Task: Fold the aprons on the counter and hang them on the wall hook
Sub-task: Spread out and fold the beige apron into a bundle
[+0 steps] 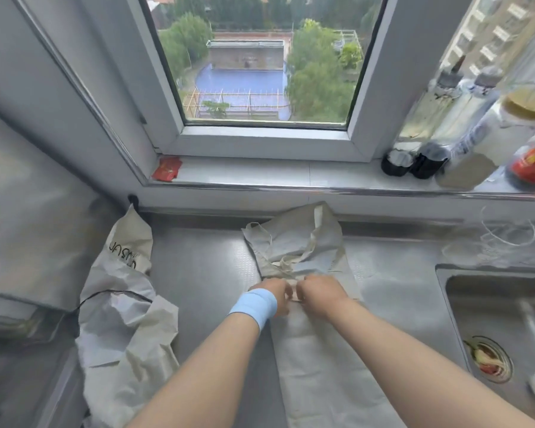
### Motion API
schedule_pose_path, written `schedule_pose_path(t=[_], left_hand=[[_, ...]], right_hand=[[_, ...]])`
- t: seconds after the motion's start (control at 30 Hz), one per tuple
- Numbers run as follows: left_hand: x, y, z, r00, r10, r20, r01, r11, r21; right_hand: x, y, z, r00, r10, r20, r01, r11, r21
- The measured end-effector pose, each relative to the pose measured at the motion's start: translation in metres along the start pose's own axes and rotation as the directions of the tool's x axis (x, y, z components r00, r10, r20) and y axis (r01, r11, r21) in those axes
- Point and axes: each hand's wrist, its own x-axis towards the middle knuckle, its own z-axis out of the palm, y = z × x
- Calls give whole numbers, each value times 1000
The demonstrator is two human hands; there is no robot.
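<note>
A pale grey apron (318, 359) lies folded into a long narrow strip down the middle of the steel counter (198, 273), its bib end and cream straps bunched toward the window. My left hand (275, 293), with a blue band at the wrist, and my right hand (317, 293) meet over the strip's middle, fingers curled and pinching the fabric and straps there. A second apron (124, 319) with black lettering lies crumpled at the left, its top hung up near a dark wall hook (133, 199).
A steel sink (494, 313) with a food-strewn drain sits at the right, a small white dish at its near corner. Dark bottles and jars (430, 156) crowd the right windowsill; a red packet (166, 168) lies on its left end. A foil-covered wall stands left.
</note>
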Motion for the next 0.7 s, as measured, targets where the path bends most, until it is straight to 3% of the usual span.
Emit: schedule_pose_path(t=[0.13,0.23,0.3,0.4,0.43,0.5,0.53,0.57,0.63,0.7], left_hand=[[6,-8,-5,996,-17,83,16,1000,23],[-2,-7,-23,994,-14,112,13,1000,8],[-8,-8,-40,994,-16,104,25,996,-88],[-20,-4,-58,994,-51,102,75,965,-253],[-22,1,-61,993,-48,108,86,920,-383],[-29,17,-62,992,-9,128,98,695,-713],[-32,24,-60,992,14,127,93,595,-798],[-32,31,-55,992,31,125,85,572,-816],[-37,44,-40,979,40,200,120,680,-723],[-42,51,-28,940,53,336,182,758,-627]], right_hand=[[3,9,-3,997,71,6,-71,994,85],[2,19,-19,977,206,-48,-192,961,201],[-1,32,-30,951,300,-73,-276,932,234],[-9,53,-43,937,349,4,-331,887,321],[-9,57,-45,946,323,26,-308,871,383],[-14,59,-49,977,211,12,-187,837,515],[-16,57,-52,988,151,-9,-119,814,569],[-19,55,-52,994,104,-26,-67,798,598],[-24,57,-48,998,63,-20,-42,838,544],[-28,65,-41,996,77,38,-85,929,361]])
